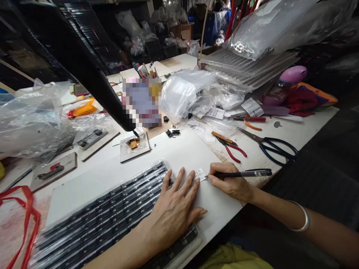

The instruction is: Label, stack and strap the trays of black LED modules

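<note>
My right hand [231, 183] is closed around a black pen [244, 173], its tip at the right edge of a small white paper slip [200, 174]. Handwritten marks show on the slip, which lies on the white table. My left hand [178, 201] lies flat with fingers spread, its fingertips at the slip's left edge. Under that hand and wrist is a clear plastic tray [112, 209] holding several rows of small black parts. Part of the tray is hidden by my left forearm.
Scissors [276, 149], red-handled pliers [231, 147] and an orange-handled tool [223, 137] lie at the right. Beyond the tray, a black arm-like tube [92, 74] reaches down to a small block [136, 147]. Small black connectors [172, 132] and plastic bags [187, 93] lie farther back.
</note>
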`<state>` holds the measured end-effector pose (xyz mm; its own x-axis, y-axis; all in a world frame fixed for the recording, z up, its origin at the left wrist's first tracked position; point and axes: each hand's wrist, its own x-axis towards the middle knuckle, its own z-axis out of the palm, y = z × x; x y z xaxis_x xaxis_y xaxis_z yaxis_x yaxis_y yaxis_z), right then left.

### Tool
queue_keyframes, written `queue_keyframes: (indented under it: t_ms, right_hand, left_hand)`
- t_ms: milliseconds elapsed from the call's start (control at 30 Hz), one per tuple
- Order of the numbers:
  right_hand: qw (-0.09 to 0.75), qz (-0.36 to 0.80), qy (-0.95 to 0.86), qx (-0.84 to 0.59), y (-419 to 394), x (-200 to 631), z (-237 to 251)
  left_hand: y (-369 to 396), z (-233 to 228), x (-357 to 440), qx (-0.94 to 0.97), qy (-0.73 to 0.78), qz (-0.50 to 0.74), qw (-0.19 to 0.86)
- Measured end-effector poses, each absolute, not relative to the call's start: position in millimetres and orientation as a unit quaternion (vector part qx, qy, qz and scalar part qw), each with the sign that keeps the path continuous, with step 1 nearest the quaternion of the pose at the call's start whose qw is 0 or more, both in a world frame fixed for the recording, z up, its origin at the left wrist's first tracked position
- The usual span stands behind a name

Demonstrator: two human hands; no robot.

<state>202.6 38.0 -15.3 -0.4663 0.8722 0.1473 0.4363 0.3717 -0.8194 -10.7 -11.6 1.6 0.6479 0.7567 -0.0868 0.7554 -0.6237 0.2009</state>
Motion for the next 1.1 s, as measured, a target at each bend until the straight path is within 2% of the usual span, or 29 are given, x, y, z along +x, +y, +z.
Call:
queue_keyframes:
  t_ms: [1100]
  right_hand:
    - [0.286, 0.328, -0.801, -0.411, 38.5, 204.8, -21.0]
  left_hand:
    - [-11.2, 0.1, -10.8, 0.901, 0.419, 0.006, 0.113]
